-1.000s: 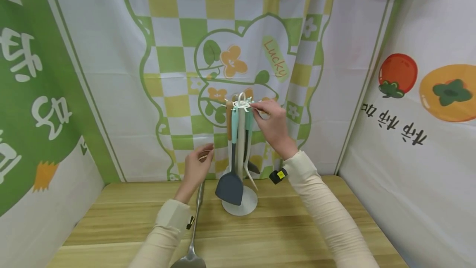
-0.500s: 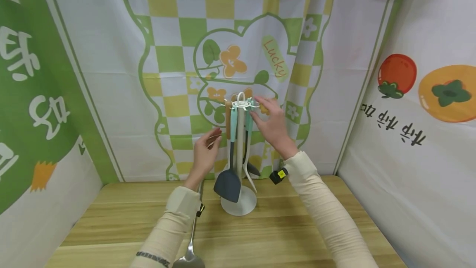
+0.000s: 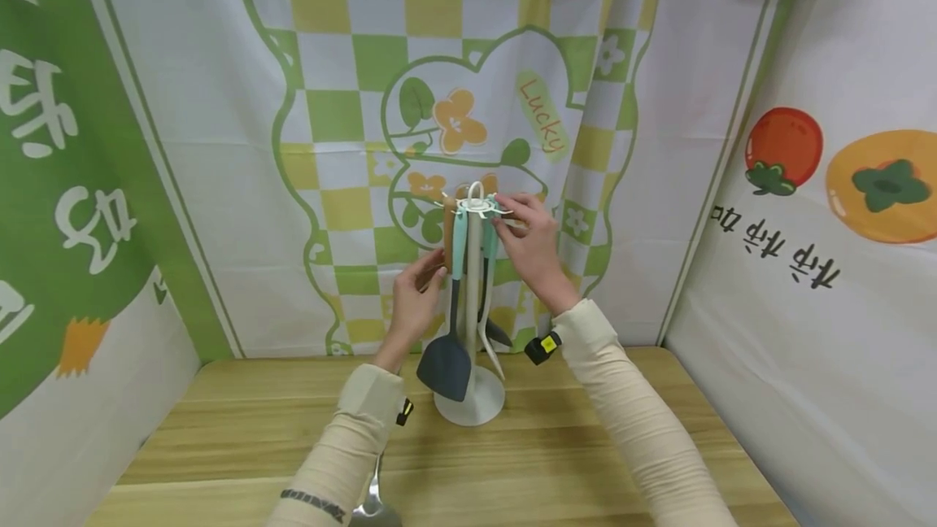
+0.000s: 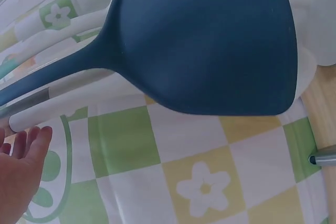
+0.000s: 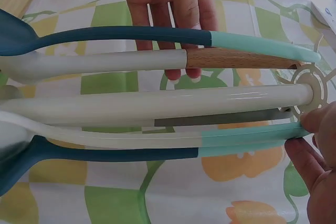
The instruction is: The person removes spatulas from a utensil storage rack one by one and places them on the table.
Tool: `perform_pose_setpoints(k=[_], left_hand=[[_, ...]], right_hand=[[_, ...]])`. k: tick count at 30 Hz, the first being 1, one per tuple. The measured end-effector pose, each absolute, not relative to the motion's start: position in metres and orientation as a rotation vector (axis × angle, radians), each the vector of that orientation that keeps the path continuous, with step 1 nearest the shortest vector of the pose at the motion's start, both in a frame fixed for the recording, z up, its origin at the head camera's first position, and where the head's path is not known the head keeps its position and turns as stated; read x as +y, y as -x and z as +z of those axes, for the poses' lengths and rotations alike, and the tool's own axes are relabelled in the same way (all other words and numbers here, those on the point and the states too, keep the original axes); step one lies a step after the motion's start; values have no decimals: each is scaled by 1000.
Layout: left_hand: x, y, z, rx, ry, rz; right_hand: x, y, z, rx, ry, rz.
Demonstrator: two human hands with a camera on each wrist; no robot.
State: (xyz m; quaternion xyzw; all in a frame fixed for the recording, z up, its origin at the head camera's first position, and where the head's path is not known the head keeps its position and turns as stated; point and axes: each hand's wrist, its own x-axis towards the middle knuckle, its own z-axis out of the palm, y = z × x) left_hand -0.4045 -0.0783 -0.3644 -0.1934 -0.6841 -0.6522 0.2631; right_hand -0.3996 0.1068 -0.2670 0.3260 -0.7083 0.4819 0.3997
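Observation:
A cream utensil rack (image 3: 474, 283) stands upright on the table, with several utensils hanging from its top ring. At the front left hangs a turner (image 3: 444, 368) with a dark blue blade and mint handle; its blade fills much of the left wrist view. My left hand (image 3: 416, 299) is beside the wooden handle (image 3: 449, 234) of a white-shafted utensil, its straight fingers behind the handle in the right wrist view. My right hand (image 3: 533, 238) pinches the top of a mint-handled utensil (image 5: 252, 132) with a white shaft, at the ring. Another mint handle with a dark blue shaft overlaps it.
A long metal utensil (image 3: 375, 507) lies on the wooden table (image 3: 586, 437) at the front left, partly hidden by the left sleeve. A checkered cloth (image 3: 333, 116) hangs close behind the rack. Printed white walls (image 3: 805, 332) flank the table.
My left hand has moved right and up to the wooden handle. My right hand's fingers parted slightly at the ring, then closed on the mint handle's top. The rack stays in place.

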Motion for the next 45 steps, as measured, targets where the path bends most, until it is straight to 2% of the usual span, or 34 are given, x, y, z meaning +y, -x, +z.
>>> perform_pose_setpoints(k=[17,29,36,45], left_hand=[[-72,413,-372,-1853,525,-1819],[-71,376,-348,-1956,477,-1678],[-73,403,-369,-1953,444,-1670],[-74,403,-368,-1904,423,-1684]], right_hand=[[106,401,-265,-1794,-829,1265],[104,402,-267,-1783,-810,1334],[103,402,-269,-1788,-786,1358],[103,402,-268,-1792,-788,1361]])
